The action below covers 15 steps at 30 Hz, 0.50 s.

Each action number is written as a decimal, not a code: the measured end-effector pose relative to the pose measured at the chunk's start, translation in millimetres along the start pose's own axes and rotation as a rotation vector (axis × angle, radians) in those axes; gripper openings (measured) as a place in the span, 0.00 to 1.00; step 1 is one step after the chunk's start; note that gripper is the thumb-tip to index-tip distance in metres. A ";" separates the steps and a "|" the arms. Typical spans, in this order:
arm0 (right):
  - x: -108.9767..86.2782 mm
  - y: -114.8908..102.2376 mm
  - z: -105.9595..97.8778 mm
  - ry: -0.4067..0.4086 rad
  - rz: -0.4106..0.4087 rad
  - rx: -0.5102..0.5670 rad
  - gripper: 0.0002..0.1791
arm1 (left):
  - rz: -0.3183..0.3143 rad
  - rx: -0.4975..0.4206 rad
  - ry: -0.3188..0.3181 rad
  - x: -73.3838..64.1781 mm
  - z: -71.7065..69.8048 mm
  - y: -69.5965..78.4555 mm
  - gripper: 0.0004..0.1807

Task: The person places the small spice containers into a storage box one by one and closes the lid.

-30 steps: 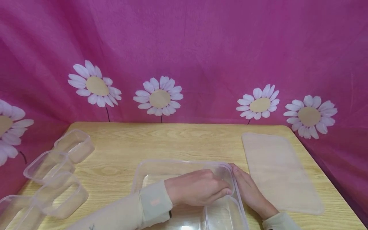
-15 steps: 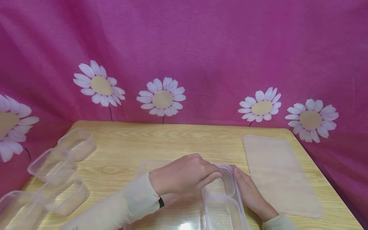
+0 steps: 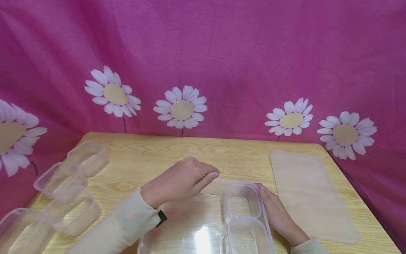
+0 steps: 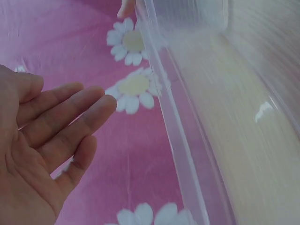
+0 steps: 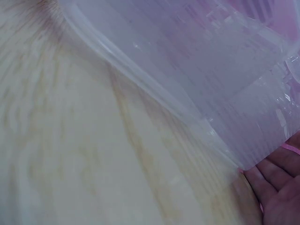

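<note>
In the head view my left hand (image 3: 180, 181) hovers above a large clear plastic container (image 3: 268, 229), holding nothing. Its fingers look nearly straight and slightly bent in the left wrist view, apart from the container wall (image 4: 176, 140). Two smaller clear containers stand inside the large one along its right side: one at the back corner (image 3: 243, 201) and one in front of it (image 3: 248, 238). My right hand (image 3: 280, 215) rests against the outer right wall of the large container, fingers extended. In the right wrist view this hand (image 5: 281, 187) touches the container's side.
Several more small clear containers stand along the table's left side, among them one at the back (image 3: 88, 158) and one farther forward (image 3: 73, 211). A flat translucent lid (image 3: 312, 194) lies on the right of the wooden table (image 3: 133, 148). Behind hangs a magenta flowered cloth (image 3: 234, 53).
My left hand has let go of the small container in the back right corner, then risen and moved left. The right hand has stayed against the large container's wall.
</note>
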State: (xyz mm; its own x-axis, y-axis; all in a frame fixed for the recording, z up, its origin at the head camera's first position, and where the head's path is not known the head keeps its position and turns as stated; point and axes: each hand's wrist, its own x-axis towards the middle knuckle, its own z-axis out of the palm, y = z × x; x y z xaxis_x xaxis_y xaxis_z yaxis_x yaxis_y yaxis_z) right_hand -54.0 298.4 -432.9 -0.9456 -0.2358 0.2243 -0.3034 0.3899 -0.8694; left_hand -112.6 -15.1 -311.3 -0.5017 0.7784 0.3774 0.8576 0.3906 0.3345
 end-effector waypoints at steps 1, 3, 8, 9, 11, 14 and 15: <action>-0.1 -0.5 0.0 0.001 0.004 -0.002 0.28 | -0.026 -0.004 0.002 -2.6 -1.7 -2.5 0.18; -0.2 -0.5 -0.1 -0.002 0.010 0.001 0.28 | -0.081 -0.009 0.010 -7.9 -4.6 -7.4 0.16; -0.4 2.3 0.1 -0.027 0.007 0.016 0.28 | -0.191 -0.030 0.030 -18.4 -10.3 -15.0 0.16; -0.4 3.1 0.1 -0.037 0.002 0.015 0.28 | -0.201 -0.027 0.033 -19.7 -10.8 -15.7 0.16; 0.1 4.4 0.0 -0.047 -0.012 0.005 0.28 | -0.204 -0.016 0.038 -21.4 -10.8 -16.5 0.16; 1.2 4.5 0.5 -0.052 -0.030 0.007 0.28 | -0.200 0.004 0.042 -22.5 -10.1 -15.9 0.16; 1.6 4.1 0.8 -0.058 -0.031 0.018 0.28 | -0.197 0.010 0.043 -22.7 -9.9 -15.5 0.16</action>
State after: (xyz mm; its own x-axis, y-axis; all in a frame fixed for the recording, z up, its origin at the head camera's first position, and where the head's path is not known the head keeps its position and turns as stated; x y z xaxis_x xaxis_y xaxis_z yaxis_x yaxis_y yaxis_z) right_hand -56.7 298.9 -436.5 -0.9273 -0.2987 0.2255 -0.3294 0.3655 -0.8706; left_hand -115.6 -43.7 -316.5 -0.6638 0.6650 0.3422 0.7437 0.5382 0.3965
